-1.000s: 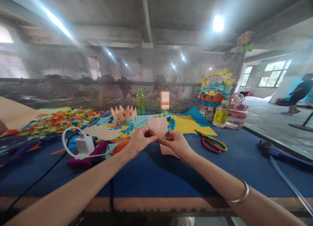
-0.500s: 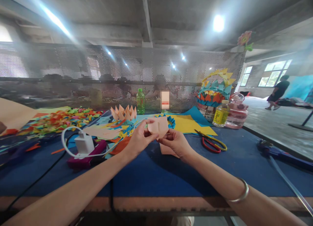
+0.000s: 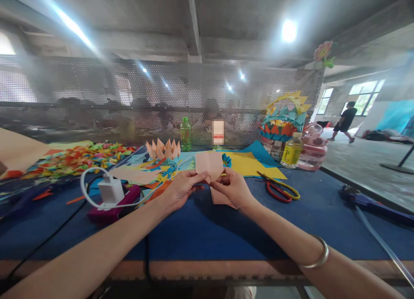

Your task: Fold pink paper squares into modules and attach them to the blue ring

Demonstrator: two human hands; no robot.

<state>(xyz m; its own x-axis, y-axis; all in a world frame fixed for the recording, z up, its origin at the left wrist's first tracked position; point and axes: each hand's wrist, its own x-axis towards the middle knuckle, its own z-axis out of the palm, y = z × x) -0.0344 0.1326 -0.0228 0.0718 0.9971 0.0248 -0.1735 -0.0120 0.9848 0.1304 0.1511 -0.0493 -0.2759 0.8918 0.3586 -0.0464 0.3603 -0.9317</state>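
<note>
left hand (image 3: 183, 188) and right hand (image 3: 235, 188) pinch creased pink paper (image 3: 209, 163); exact grip seems partly hidden

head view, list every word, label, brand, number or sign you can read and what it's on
No text is readable.
Yellow label on the yellow-capped bottle: dark marks, too small and blurred to read.
Pale patch with a red band: pixelated, unreadable.
Held peach paper: no writing visible.
</note>
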